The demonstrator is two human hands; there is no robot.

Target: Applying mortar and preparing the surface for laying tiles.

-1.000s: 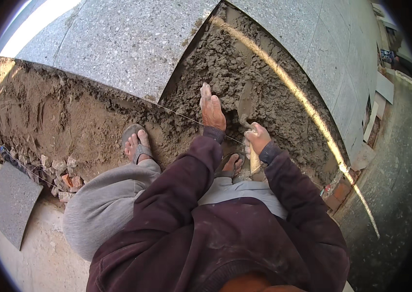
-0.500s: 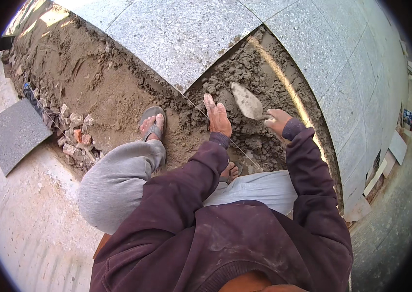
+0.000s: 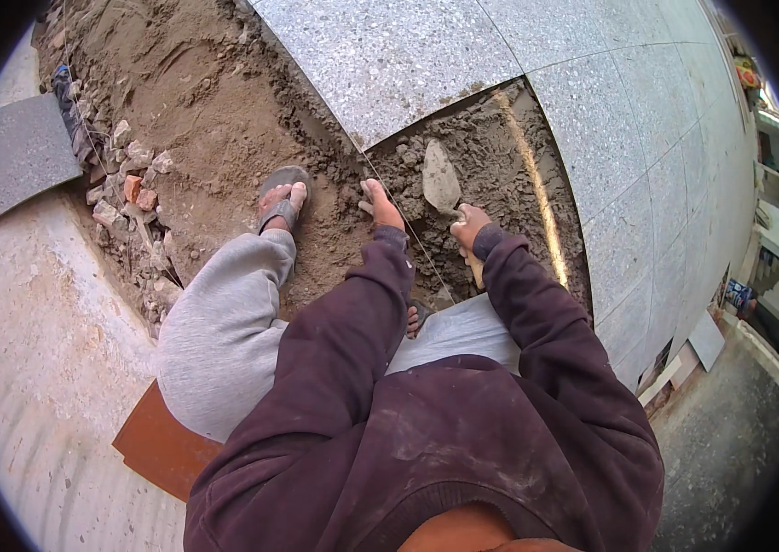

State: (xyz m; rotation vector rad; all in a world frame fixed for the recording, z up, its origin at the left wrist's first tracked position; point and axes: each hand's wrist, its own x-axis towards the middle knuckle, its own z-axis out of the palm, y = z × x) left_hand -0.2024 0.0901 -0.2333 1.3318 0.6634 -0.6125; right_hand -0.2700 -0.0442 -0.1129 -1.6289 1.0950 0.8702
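My right hand (image 3: 470,226) grips the wooden handle (image 3: 474,267) of a pointed trowel, whose mortar-caked blade (image 3: 441,179) lies over lumpy wet mortar (image 3: 481,138) inside a gap among speckled grey tiles (image 3: 389,64). To its left, my left hand (image 3: 380,210) is open, fingers apart and slightly bent, at the mortar beside a thin taut string (image 3: 431,262). The string passes close to the tile's near corner; whether my fingers touch it, I cannot tell.
My sandalled foot (image 3: 286,193) stands on damp sand (image 3: 205,120). Broken brick pieces (image 3: 141,184), a loose grey tile (image 3: 21,156) and a brown board (image 3: 155,432) lie on the left. A sunlit strip crosses the mortar. Assorted objects (image 3: 739,294) sit at the far right.
My left hand has shifted left and bent its fingers beside the string. The trowel blade, earlier tilted, now points more straight away from me. The view has turned and shifted.
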